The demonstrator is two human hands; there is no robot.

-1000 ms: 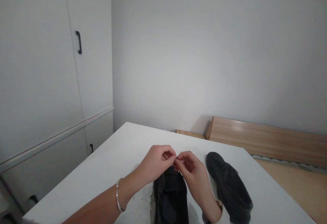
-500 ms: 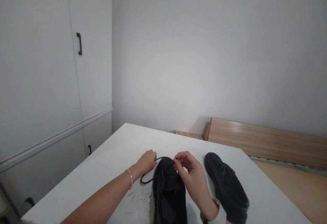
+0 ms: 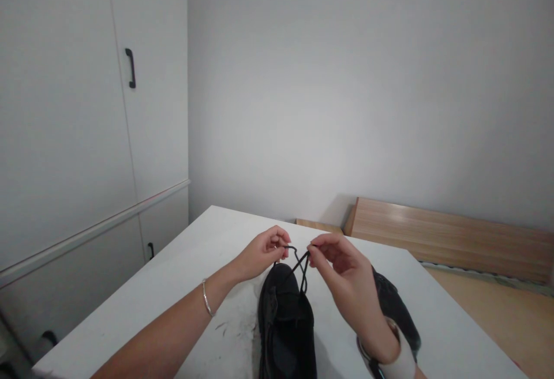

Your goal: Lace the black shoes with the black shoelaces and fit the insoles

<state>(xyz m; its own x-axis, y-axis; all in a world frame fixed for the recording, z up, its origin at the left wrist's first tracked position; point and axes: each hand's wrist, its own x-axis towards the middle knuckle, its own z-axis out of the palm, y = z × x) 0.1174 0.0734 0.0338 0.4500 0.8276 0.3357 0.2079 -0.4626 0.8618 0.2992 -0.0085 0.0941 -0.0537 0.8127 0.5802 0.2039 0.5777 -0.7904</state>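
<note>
A black shoe point(image 3: 286, 310) stands upright on the white table, its opening toward me. Black shoelace point(image 3: 304, 278) strands rise from it and cross in the air between my hands. Above the shoe's left side, my left hand point(image 3: 269, 246) is closed on one strand. My right hand point(image 3: 341, 269) pinches the lace between thumb and index finger, above and to the right of the shoe. The second black shoe point(image 3: 396, 310) lies to the right, partly hidden behind my right hand and wrist.
The white table point(image 3: 234, 235) has dark scuffs point(image 3: 223, 328) left of the shoe. Beyond its right edge is a wooden board point(image 3: 433, 235) against the wall point(image 3: 346, 90). A white cabinet point(image 3: 151, 108) with dark handles stands at the left.
Both hands have risen from the shoe, lifting the lace, which now crosses above it. My right hand has also shifted right and covers more of the second shoe.
</note>
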